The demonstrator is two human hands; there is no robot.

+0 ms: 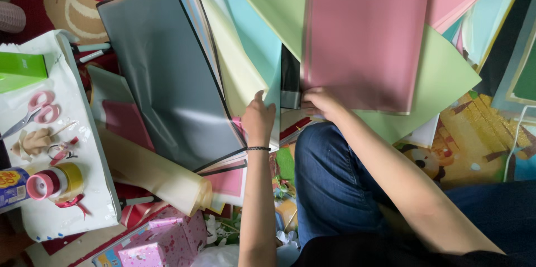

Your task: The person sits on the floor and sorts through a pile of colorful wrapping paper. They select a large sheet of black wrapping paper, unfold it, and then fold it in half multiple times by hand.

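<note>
While left hand [258, 117] lifts pale sheets [245, 49], right hand [319, 102] grips pink sheet [363, 32].

pink sheet [365, 32]: thin wrapping film, smooth, soft sheen
green sheet [441, 77]: paper-like, matt, smooth
grey sheet [167, 71]: translucent film, frosted, dull glare, dark edging
cream roll [153, 173]: waxy translucent paper, smooth
blue sheet [254, 32]: thin film, matt
scissors [30, 113]: metal blades, glossy pink plastic handles
tape rolls [56, 182]: glossy plastic tape
surface [92, 149]: covered in white paper, slightly creased
jeans [329, 183]: blue denim cloth, matt, woven
wristband [258, 148]: dark beads, on left wrist
gift boxes [164, 239]: pink printed card, slight gloss
</note>
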